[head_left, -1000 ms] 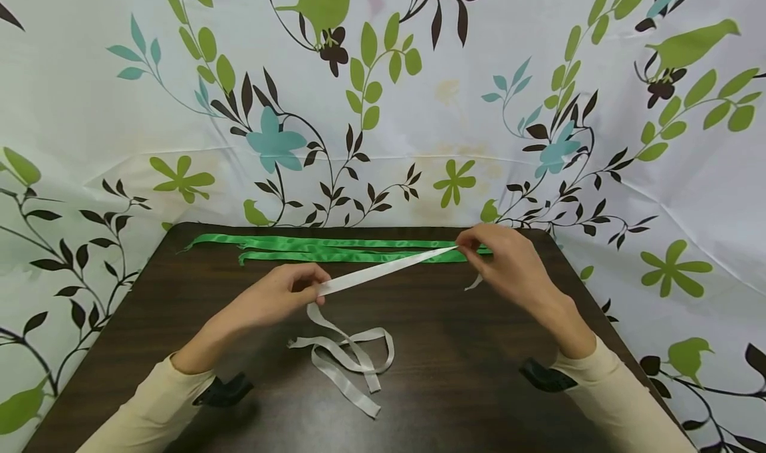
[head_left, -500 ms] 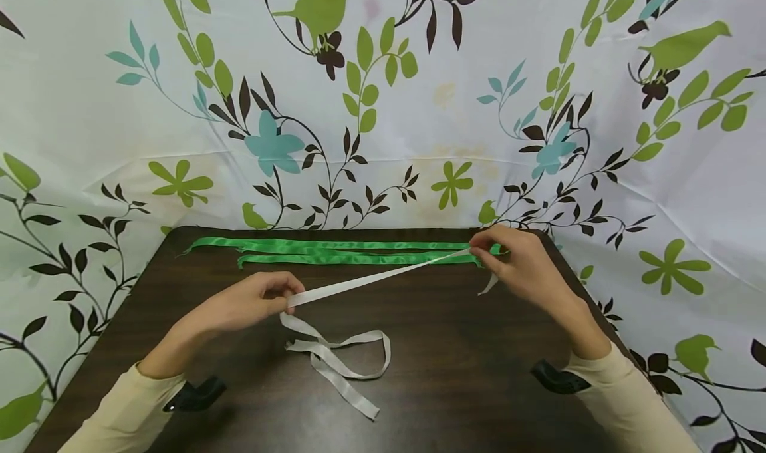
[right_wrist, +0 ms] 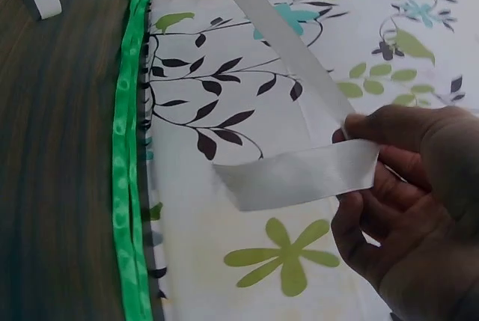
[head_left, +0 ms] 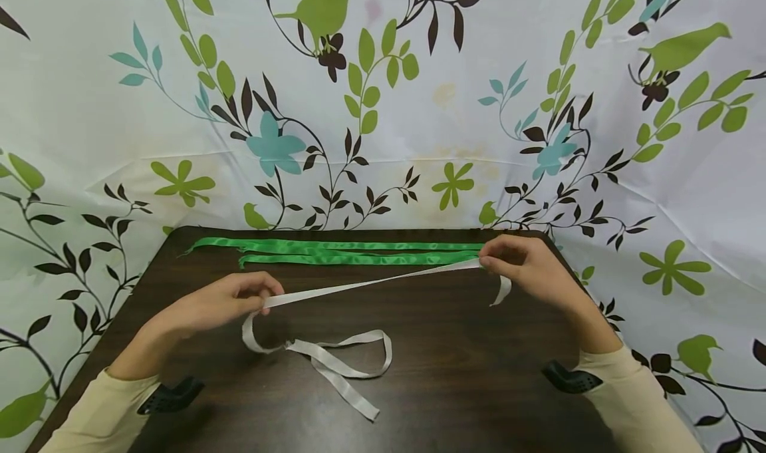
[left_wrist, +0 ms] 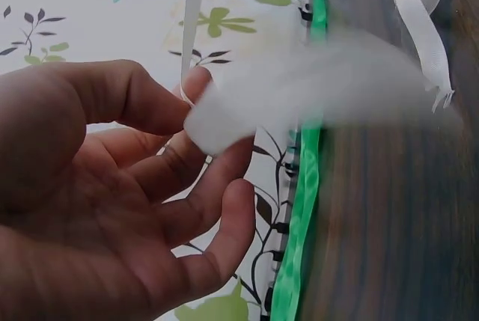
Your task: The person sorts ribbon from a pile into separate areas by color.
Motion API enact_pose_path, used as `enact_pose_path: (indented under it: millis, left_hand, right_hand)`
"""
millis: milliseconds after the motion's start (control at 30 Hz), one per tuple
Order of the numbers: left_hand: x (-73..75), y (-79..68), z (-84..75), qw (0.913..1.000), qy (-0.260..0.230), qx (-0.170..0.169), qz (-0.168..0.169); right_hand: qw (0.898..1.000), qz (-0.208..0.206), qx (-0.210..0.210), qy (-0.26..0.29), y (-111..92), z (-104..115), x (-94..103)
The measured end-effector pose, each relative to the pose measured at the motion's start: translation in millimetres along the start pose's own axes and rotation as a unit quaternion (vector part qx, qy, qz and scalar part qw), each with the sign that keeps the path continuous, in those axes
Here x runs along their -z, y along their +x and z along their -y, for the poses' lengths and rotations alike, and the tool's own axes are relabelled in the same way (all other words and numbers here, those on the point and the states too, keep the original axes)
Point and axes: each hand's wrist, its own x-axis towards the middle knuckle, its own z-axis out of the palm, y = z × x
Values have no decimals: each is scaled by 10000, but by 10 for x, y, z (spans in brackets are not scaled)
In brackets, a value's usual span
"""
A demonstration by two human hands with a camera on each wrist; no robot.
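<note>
A white ribbon (head_left: 371,282) is stretched between my two hands above the table, rising slightly toward the right. My left hand (head_left: 221,298) pinches it between thumb and forefinger, and a loose end (head_left: 253,336) curls down below; that end is blurred in the left wrist view. With thumb and fingertips my right hand (head_left: 532,267) pinches the other side, leaving a short tail (right_wrist: 299,177) hanging free. More white ribbon (head_left: 353,373) lies looped on the table below. Several green satin ribbons (head_left: 335,257) lie side by side along the back, partly behind the right hand.
The dark wooden table (head_left: 443,380) ends at its far edge against a white curtain (head_left: 395,173) printed with leaves, birds and flowers. Black wrist devices (head_left: 170,396) sit at both cream sleeves (head_left: 104,410).
Both hands have moved apart, the left going left and the right a little right, so the white ribbon's span between them is longer. Its loose left end has drawn away from the looped pile.
</note>
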Motion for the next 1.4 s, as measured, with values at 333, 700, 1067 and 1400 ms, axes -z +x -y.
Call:
enact_pose_path:
  millis: [333,700,1067,1400]
  left_hand:
    - [117,-71,173,9978,-579,285,146]
    - [277,-78,430,9900,-832,995,-549]
    - [437,-71,827,9765,-535,1503,-1447]
    - [510,39,1162,9688,-1,1785,-1722]
  right_hand:
    - [9914,213,-547,1167,-32,-376,11]
    - [9827,322,-838,1621,-49,-779,-43]
    - [9769,132,-1359,1645,-79,-1068,-142]
    - [9797,-336,-1499,1285,-97,-1530,-348]
